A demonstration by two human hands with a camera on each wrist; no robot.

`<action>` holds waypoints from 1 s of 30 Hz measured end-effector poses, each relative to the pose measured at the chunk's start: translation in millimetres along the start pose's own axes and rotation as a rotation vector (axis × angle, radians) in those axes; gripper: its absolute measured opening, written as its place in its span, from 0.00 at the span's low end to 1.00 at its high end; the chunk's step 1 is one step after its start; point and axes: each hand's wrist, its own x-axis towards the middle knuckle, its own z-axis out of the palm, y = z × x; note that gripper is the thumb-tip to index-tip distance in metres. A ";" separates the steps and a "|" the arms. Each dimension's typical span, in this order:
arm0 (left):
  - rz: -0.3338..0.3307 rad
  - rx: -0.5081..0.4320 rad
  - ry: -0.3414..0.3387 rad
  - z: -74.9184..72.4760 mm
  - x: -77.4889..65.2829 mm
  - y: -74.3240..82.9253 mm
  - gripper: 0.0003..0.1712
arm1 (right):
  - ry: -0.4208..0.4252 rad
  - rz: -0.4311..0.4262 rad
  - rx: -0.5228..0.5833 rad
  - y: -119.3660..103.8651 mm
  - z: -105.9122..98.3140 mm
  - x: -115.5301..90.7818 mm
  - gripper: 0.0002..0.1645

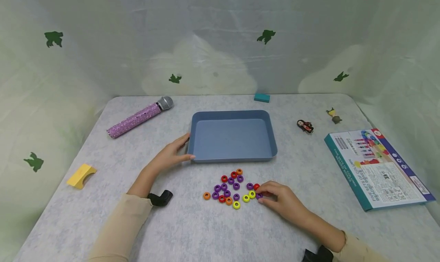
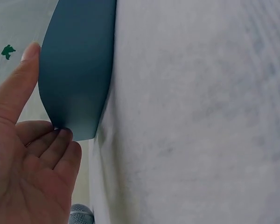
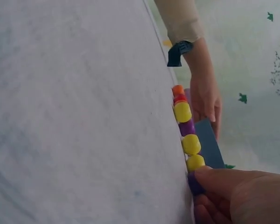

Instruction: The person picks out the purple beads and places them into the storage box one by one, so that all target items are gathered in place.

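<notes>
My left hand (image 1: 172, 153) touches the left side of a shallow blue-grey tray (image 1: 233, 159), its thumb by the front left corner and its fingers along the left wall. Close up in the left wrist view, the fingertips meet the tray's outer wall (image 2: 77, 70). At the right end of a loose cluster of beads, my right hand (image 1: 285, 201) pinches a purple bead (image 1: 259, 196) between thumb and fingers. Beside it lie a yellow bead (image 1: 252, 194) and a red bead (image 1: 256, 186). More purple, red, orange and yellow beads lie flat on the table in front of the tray.
A glittery pink microphone (image 1: 137, 118) lies at the back left, a yellow arch block (image 1: 81, 176) at the left. Behind the tray is a teal block (image 1: 262, 97). Two small figures, one dark-haired (image 1: 305, 126), one yellow-topped (image 1: 334, 115), lie near a boxed toy set (image 1: 378, 168) at right.
</notes>
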 end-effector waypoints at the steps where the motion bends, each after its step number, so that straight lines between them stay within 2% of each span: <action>1: -0.005 -0.007 -0.002 0.2 -0.5 -0.1 0.49 | -0.005 0.008 -0.007 -0.5 -0.2 0.4 0.12; 5: -0.009 -0.031 -0.003 0.8 -1.8 -0.2 0.50 | -0.021 0.065 0.012 -6.3 -6.3 4.1 0.10; 9: -0.014 -0.052 0.002 0.9 -2.7 0.6 0.50 | 0.028 0.046 0.028 -13.8 -23.3 15.9 0.11; 14: -0.016 -0.056 -0.001 0.6 -2.2 0.8 0.51 | 0.121 -0.038 -0.035 -15.8 -48.8 47.5 0.11; 17: -0.009 -0.064 -0.001 0.5 -1.3 0.4 0.51 | 0.147 -0.045 -0.036 -10.0 -58.8 74.0 0.11; 21: -0.011 -0.084 -0.001 0.5 -0.4 1.0 0.51 | 0.162 0.039 -0.015 4.3 -61.0 110.6 0.12; 24: -0.019 -0.094 -0.005 0.0 -0.2 2.3 0.51 | 0.130 0.116 -0.019 16.5 -56.0 132.5 0.13; 30: -0.031 -0.098 -0.015 -0.2 0.8 2.4 0.51 | 0.047 0.242 -0.035 33.6 -43.5 157.3 0.13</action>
